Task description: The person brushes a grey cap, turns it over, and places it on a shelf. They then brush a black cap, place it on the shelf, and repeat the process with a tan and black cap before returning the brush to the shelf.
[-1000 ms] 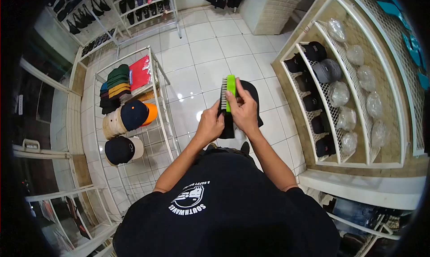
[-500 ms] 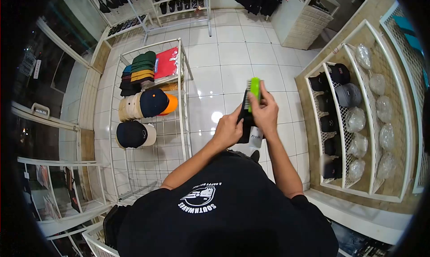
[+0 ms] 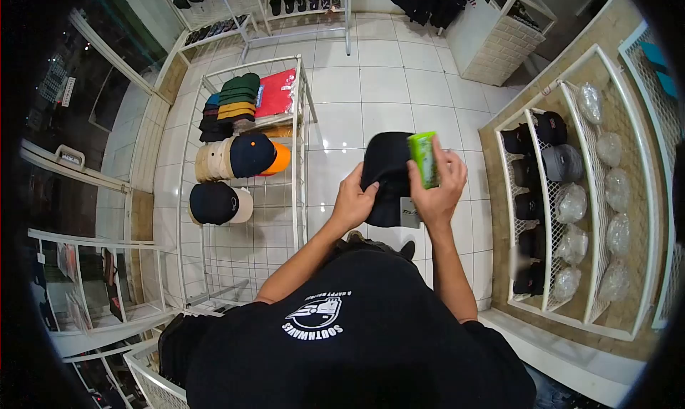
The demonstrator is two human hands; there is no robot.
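Observation:
A black cap (image 3: 387, 163) is held up in front of my body, its top turned to the camera. My left hand (image 3: 354, 201) grips the cap's left edge, thumb on the dark fabric. In my right hand (image 3: 439, 189) is a green brush (image 3: 424, 159), held upright at the cap's right side; its bristles are not visible from this angle. A light tag (image 3: 409, 213) with dark lettering hangs at the cap's lower right, beside my right hand.
At the left, a white wire rack (image 3: 300, 159) carries stacked caps (image 3: 251, 154), folded beanies (image 3: 238, 95) and a red package (image 3: 276, 93). Wall shelves (image 3: 546, 231) at the right hold dark caps and plastic-wrapped items. A white brick-patterned counter (image 3: 492, 49) stands at the back right.
The cap has turned from edge-on to show its broad top. The brush has moved slightly right and rotated, so its bristles no longer show. Both hands remain closed on their objects.

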